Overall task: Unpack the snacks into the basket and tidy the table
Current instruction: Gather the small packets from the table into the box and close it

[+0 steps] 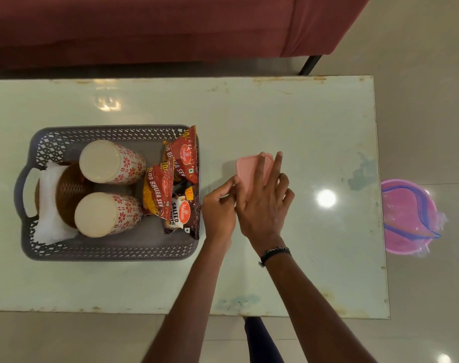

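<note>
A grey perforated basket point(110, 251) stands on the left of the table. Inside lie two red-patterned cups point(110, 162) on their sides, a brown woven bowl point(68, 192) on white paper, and several red snack packets point(182, 163) along its right wall. Just right of the basket sits a pink lidded box point(245, 170). My right hand point(265, 205) lies flat on its lid, fingers spread. My left hand point(219, 208) pinches the box's left edge with thumb and fingertips.
The pale glass table point(314, 121) ends at the right near a pink bucket point(406, 216) on the floor, lined with clear plastic. A maroon sofa point(170, 27) runs behind the table's far edge. My leg shows below the near edge.
</note>
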Action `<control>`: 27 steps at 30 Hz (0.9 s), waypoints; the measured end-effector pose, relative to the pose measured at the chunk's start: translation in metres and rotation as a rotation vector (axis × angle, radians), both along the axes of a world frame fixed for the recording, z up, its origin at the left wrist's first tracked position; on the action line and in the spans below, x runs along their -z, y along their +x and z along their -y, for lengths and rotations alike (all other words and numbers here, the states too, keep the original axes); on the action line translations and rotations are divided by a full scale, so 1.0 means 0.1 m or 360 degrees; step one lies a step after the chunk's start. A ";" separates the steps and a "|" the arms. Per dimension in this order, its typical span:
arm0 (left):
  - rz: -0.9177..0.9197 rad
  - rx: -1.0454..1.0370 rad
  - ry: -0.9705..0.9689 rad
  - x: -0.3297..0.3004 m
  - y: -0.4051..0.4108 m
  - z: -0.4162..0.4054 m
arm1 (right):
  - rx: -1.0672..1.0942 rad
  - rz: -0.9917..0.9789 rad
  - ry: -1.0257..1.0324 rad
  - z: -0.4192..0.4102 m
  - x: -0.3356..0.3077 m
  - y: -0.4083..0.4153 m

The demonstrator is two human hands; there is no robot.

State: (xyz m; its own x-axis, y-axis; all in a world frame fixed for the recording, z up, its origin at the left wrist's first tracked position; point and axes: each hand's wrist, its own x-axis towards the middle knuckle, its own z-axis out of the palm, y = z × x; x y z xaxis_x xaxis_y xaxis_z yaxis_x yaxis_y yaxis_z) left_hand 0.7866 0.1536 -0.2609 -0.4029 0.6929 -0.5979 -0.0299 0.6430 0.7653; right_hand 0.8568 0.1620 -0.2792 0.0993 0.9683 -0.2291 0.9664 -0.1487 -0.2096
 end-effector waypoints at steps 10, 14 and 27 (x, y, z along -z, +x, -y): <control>0.0030 0.0003 -0.0006 -0.02 0.00 -0.01 | 0.0075 -0.0081 0.0045 0.03 0.08 -0.04; -0.0197 0.0125 0.0037 -0.01 0.00 -0.05 | 0.0053 -0.0036 0.0049 0.04 0.12 -0.04; -0.0747 0.0715 -0.0084 -0.09 0.05 -0.26 | -0.0030 0.0029 -0.0075 0.00 0.09 -0.01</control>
